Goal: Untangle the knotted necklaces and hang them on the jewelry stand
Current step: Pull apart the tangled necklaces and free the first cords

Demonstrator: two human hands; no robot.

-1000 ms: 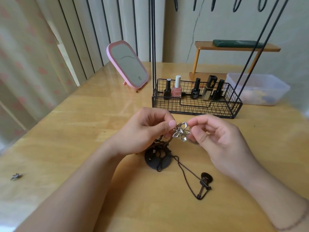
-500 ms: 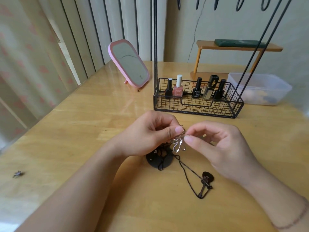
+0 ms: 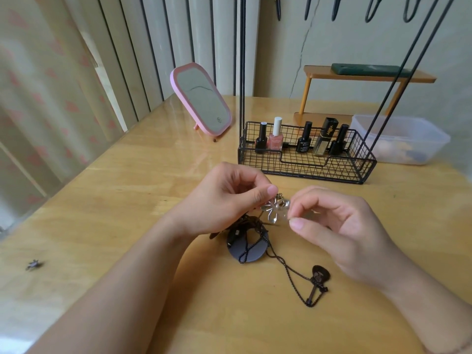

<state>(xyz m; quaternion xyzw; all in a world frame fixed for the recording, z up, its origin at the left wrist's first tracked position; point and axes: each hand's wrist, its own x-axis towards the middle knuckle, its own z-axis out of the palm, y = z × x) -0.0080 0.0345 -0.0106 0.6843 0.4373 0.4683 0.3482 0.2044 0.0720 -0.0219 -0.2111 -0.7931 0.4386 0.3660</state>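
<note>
A silver flower pendant (image 3: 275, 209) hangs between my two hands above the wooden table (image 3: 127, 190). My left hand (image 3: 224, 200) pinches its top with thumb and forefinger. My right hand (image 3: 339, 226) pinches its right edge. Below lies a tangle of dark chains (image 3: 249, 229) over a round black disc pendant (image 3: 246, 247). One chain runs right to a dark guitar pendant (image 3: 318, 279). The black wire jewelry stand (image 3: 306, 159) stands behind, its thin rods rising to hooks (image 3: 370, 8) at the top edge.
Several nail polish bottles (image 3: 275, 135) stand in the stand's basket. A pink mirror (image 3: 201, 99) leans at the back left. A clear plastic box (image 3: 398, 139) and a small wooden shelf (image 3: 367, 75) are at the back right. A small dark charm (image 3: 33, 264) lies near the left edge.
Both hands have lowered a little with the flower pendant. My right thumb and forefinger shifted from its upper part to its right edge, and the pendant turned flatter.
</note>
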